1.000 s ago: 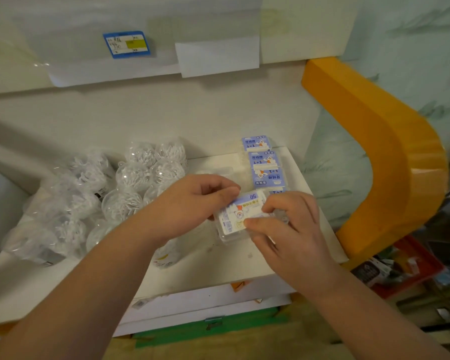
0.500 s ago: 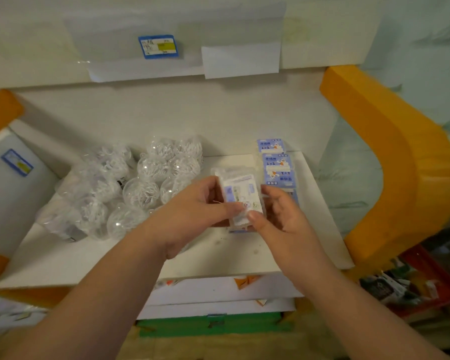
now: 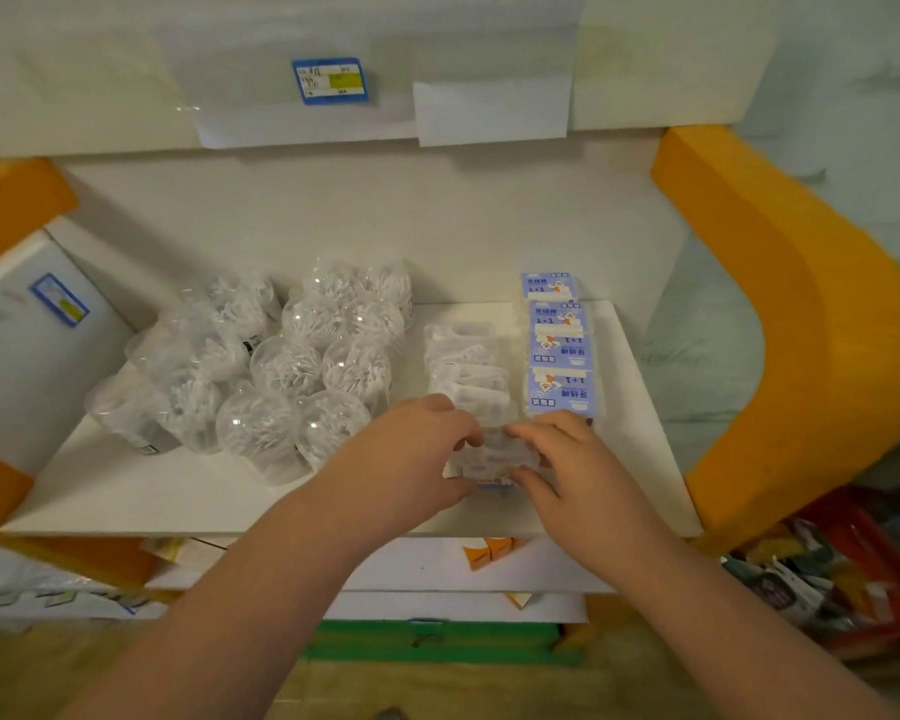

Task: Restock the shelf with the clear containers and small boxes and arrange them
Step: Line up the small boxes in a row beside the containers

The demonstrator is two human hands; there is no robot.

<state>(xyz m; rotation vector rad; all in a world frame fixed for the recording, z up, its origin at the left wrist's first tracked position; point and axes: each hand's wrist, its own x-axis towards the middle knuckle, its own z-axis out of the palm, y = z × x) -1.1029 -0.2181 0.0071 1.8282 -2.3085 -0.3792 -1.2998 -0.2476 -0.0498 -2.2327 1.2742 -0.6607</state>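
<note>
Both hands, left hand (image 3: pixel 411 454) and right hand (image 3: pixel 567 459), pinch a small box (image 3: pixel 492 459); a bump could knock the row of boxes (image 3: pixel 466 366) on the shelf (image 3: pixel 126 491) crooked.

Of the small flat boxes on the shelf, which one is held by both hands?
The small box at the front of the middle row: left hand and right hand pinch its sides. The others lie untouched behind it.

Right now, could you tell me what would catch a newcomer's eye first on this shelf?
First, the left hand and right hand together gripping a small clear box at the front of the white shelf. Behind it runs a row of blue-labelled boxes along the shelf's right side. To the left sits a cluster of clear round containers filled with white sticks.
</note>
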